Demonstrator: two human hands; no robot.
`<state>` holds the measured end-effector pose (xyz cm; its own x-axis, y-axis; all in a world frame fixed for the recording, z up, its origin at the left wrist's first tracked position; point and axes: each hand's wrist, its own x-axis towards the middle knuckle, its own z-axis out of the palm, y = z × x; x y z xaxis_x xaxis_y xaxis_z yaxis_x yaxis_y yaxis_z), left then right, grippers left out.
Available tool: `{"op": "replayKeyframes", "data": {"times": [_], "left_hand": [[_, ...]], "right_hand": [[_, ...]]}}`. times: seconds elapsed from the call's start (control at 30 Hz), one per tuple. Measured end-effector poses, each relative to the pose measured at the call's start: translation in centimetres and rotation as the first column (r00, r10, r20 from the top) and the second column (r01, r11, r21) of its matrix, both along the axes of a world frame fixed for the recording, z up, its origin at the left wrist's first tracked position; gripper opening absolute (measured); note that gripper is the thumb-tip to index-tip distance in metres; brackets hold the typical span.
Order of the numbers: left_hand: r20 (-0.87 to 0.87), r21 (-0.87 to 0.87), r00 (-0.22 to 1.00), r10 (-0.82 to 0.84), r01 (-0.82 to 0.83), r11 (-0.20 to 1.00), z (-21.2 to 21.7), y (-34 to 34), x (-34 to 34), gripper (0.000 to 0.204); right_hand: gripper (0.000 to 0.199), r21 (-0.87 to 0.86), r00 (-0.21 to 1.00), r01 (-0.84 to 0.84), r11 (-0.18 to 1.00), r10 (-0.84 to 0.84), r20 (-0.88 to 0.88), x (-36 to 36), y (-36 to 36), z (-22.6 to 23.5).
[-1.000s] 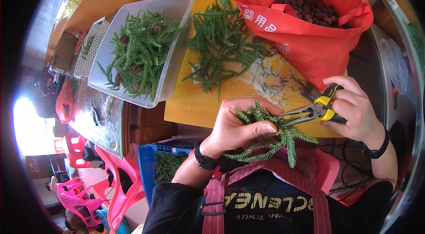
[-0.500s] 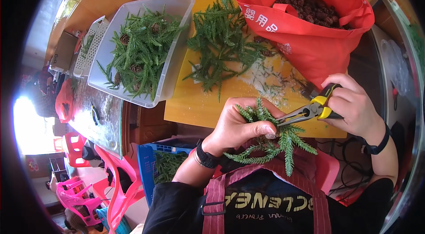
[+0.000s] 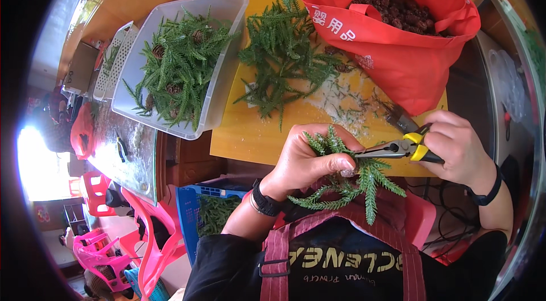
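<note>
Pinching the green sprig [image 3: 371,187] between thumb and fingers, your left hand [image 3: 310,159] keeps it in front of your chest, near the edge of the yellow table [image 3: 239,139]. Your right hand [image 3: 460,150] is wrapped around the yellow-and-black handles of the pliers [image 3: 395,149]. Their jaws are narrow, with the tips right by your left thumb at the sprig; you cannot tell from here whether they bite on a stem.

The boldest writing is on your dark shirt [image 3: 227,264]: a row of large yellow letters [image 3: 341,258], with a smaller, fainter line beneath it in view. The red bag [image 3: 398,70], full of pinecones [image 3: 395,11], carries large white characters [image 3: 334,27] along its side and a smaller pale printed mark [image 3: 365,62]. Left of it lies a pile of greenery [image 3: 278,53], beside a clear plastic box [image 3: 215,93] filled with sprigs and cones.
</note>
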<state>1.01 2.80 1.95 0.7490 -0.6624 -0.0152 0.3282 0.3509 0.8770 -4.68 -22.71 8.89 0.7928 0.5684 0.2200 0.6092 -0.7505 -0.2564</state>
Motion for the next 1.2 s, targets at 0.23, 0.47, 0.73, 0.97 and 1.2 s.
{"op": "replayKeyframes", "data": {"times": [0.23,0.47,0.73,0.97,1.2], "left_hand": [[0.047,0.006,0.998,0.035,-0.036,0.999,0.1,0.0,0.0,0.032],[0.080,0.020,0.996,0.040,-0.042,0.999,0.7,0.0,-0.2,0.032],[0.361,0.035,0.927,0.101,-0.122,0.992,0.2,-0.2,-0.1,0.027],[0.152,0.045,0.985,0.082,-0.090,0.995,0.8,-0.1,-0.5,0.024],[0.128,-0.165,0.992,-0.001,0.023,0.986,0.2,0.5,-0.6,0.009]], "right_hand": [[0.035,0.168,0.993,0.035,0.985,-0.015,-0.116,0.0,0.2,-0.2],[0.037,0.196,0.985,0.071,0.978,-0.037,-0.168,-0.3,0.5,-0.6],[0.032,0.154,0.965,0.162,0.975,-0.124,-0.229,-1.4,0.7,-0.6],[0.028,0.182,0.967,0.170,0.969,-0.129,-0.220,-1.3,0.7,-0.5],[0.029,0.197,0.971,0.140,0.970,-0.095,-0.220,-1.7,0.8,-1.0]]}}
